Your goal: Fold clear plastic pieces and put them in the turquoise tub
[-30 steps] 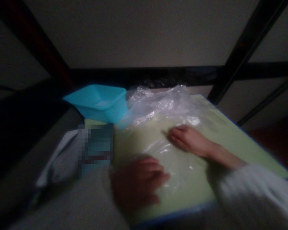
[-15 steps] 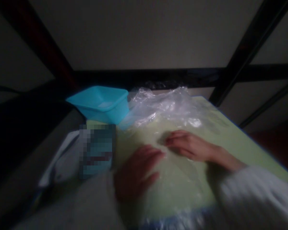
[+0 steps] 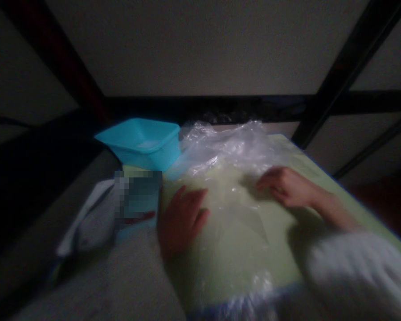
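Two hands, one green tabletop (image 3: 279,256), one blue bin (image 3: 137,158). Clear plastic (image 3: 230,149) lies across the tabletop, right of bin; piece count unclear. Left hand (image 3: 182,220): thumb apart from fingers, at plastic's left side. Right hand (image 3: 289,187): fingers curled, can't tell if gripping plastic.

Dim light; grey wall (image 3: 203,53); dark beams (image 3: 350,58)

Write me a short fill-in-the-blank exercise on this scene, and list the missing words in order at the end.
1. The table has a green top with a ____ edge.
2. In the picture, the plastic lies mostly to the ____ of the basin.
3. Of the left hand and the right hand, the ____ one is nearer the basin.

Missing words: blue; right; left.
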`<action>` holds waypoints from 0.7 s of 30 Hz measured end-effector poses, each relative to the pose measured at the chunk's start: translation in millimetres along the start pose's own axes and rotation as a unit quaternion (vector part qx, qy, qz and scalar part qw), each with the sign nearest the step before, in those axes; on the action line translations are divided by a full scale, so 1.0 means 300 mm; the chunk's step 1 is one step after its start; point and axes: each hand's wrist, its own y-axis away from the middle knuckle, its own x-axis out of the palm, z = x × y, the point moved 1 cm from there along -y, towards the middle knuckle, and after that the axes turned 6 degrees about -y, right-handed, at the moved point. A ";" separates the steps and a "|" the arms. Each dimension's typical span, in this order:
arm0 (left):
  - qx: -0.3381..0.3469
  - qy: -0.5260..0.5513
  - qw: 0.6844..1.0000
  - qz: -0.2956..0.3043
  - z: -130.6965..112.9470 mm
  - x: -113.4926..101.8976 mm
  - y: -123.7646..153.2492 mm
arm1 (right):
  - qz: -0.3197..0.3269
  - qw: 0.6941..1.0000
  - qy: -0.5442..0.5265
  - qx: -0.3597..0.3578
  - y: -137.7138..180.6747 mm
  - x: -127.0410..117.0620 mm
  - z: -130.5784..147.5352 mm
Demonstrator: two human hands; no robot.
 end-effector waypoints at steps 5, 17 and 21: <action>0.001 -0.001 0.999 -0.032 -0.006 -0.016 -0.003 | 0.030 0.998 -0.034 0.038 -0.004 0.025 -0.014; 0.266 0.235 0.934 0.044 -0.118 -0.038 0.055 | -0.004 0.998 -0.065 0.017 -0.035 0.057 0.022; 0.280 0.221 0.930 0.093 -0.147 -0.070 0.058 | -0.004 0.997 -0.075 -0.025 -0.046 0.082 0.031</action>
